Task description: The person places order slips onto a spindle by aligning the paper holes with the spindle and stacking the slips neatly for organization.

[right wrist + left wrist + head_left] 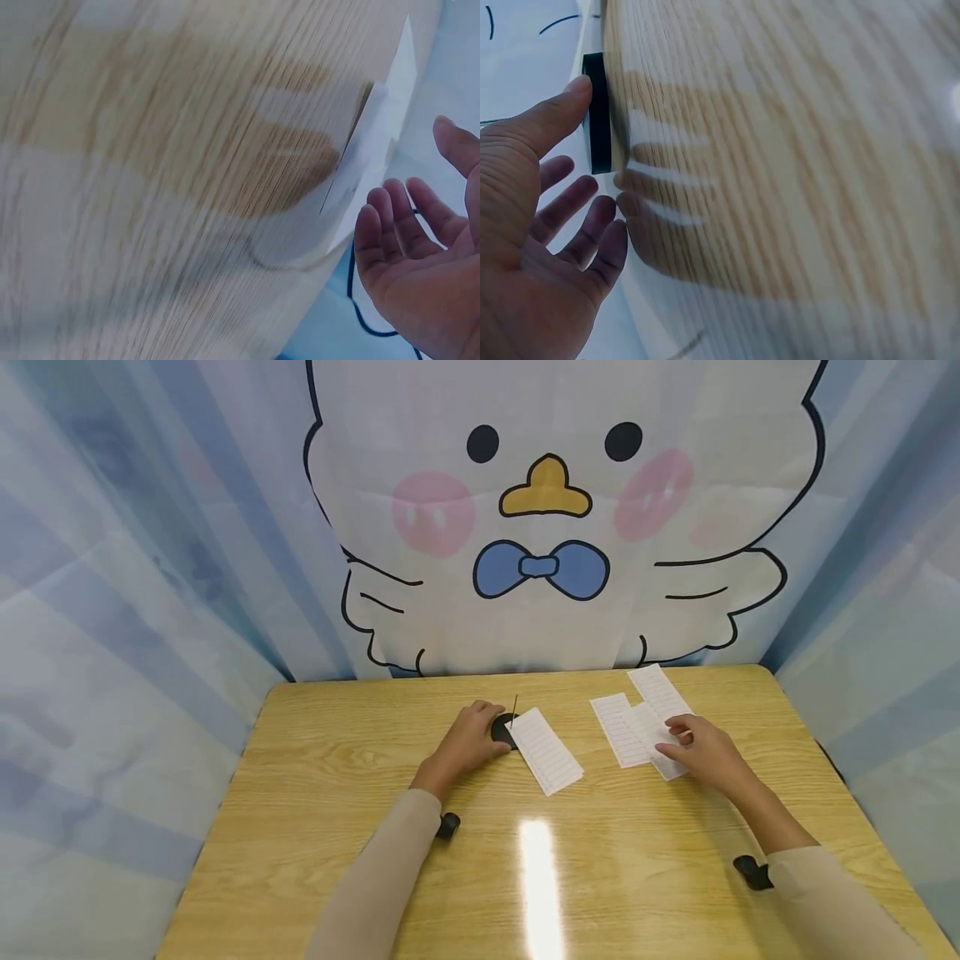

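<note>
My left hand (468, 739) holds the edge of a receipt spike (504, 732), a round black base with a thin upright pin. In the left wrist view the thumb touches the black base (598, 112), and the other fingers curve loosely beside it. Printed white paper slips (546, 752) lie with their upper corner at the pin, slanting down onto the table. On the right, my right hand (705, 752) hovers with relaxed, slightly bent fingers over several loose paper slips (621, 731). No slip is seen between its fingers; in the right wrist view slips (367, 142) lie beyond the fingertips.
The wooden table (330, 843) carries a bright light reflection at its middle front. Behind it hangs a curtain (540, 627) with a cartoon bird, and more curtains stand at both sides. A dark cable (364, 319) shows past the table edge.
</note>
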Demonstrator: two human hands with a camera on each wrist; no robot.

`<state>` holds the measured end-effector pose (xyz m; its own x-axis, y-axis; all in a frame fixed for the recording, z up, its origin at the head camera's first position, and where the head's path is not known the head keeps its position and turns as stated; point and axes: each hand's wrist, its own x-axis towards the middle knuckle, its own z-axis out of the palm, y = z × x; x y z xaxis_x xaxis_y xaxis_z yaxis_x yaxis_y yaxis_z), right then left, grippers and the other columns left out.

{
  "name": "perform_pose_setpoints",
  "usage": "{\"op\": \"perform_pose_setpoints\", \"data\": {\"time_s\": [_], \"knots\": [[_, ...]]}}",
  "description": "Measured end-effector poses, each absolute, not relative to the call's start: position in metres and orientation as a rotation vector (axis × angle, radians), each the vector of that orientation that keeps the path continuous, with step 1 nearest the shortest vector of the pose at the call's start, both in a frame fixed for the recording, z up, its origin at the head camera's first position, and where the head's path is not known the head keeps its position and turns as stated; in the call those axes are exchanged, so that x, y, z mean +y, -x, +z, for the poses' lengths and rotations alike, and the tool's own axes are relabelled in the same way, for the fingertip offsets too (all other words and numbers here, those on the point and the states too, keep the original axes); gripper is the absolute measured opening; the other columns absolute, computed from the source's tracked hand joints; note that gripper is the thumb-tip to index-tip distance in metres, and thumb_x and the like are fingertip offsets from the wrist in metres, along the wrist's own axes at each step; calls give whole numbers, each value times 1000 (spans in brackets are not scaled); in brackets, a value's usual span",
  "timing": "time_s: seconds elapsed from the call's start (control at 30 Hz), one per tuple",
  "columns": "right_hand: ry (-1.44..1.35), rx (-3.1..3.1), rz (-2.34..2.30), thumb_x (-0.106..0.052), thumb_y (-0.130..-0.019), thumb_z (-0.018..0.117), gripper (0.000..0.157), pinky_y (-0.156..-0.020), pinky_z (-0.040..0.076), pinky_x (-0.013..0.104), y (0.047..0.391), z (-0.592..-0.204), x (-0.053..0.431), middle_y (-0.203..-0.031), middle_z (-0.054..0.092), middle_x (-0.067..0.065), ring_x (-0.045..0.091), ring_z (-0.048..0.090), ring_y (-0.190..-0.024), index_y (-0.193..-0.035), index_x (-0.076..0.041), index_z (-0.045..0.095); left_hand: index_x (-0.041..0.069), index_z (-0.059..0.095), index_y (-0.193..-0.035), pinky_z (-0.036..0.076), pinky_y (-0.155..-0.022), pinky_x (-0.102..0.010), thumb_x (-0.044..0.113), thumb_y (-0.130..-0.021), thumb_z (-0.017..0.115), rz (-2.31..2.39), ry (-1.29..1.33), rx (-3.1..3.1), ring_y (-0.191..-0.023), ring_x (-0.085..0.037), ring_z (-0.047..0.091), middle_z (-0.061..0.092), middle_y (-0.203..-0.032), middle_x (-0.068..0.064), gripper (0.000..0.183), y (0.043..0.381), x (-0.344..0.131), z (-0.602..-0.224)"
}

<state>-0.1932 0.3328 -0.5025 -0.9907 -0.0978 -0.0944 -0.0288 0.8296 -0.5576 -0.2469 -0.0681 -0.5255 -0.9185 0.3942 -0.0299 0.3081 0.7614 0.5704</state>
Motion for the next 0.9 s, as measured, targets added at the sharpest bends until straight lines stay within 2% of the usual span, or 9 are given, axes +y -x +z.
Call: {"op": "perform_pose_setpoints", "data": {"time_s": [0.43,0.73,0.9], "knots": [[37,2896,-742,-35,-93,77,66,-92,50,59,197,-509,353,-121,62,34,47,60,-108,-128,16,55,9,61,-143,46,-111,-45,32,-88,84,824,-559,2836,-131,-35,53,57,-143,-14,64,248,-65,-525],[-14,2964,-685,-31,-92,77,55,-87,47,59,189,-517,348,-114,58,34,47,55,-104,-117,14,59,10,61,-142,46,-111,-46,30,-88,84,848,-520,2825,-131,-35,52,56,-143,-13,62,249,-64,-526],[-35,2946,-655,-27,-94,75,49,-83,47,54,189,-515,342,-108,59,30,41,55,-96,-115,14,59,10,61,-143,46,-110,-46,29,-89,84,850,-507,2817,-131,-35,51,55,-144,-13,61,249,-65,-527]]}}
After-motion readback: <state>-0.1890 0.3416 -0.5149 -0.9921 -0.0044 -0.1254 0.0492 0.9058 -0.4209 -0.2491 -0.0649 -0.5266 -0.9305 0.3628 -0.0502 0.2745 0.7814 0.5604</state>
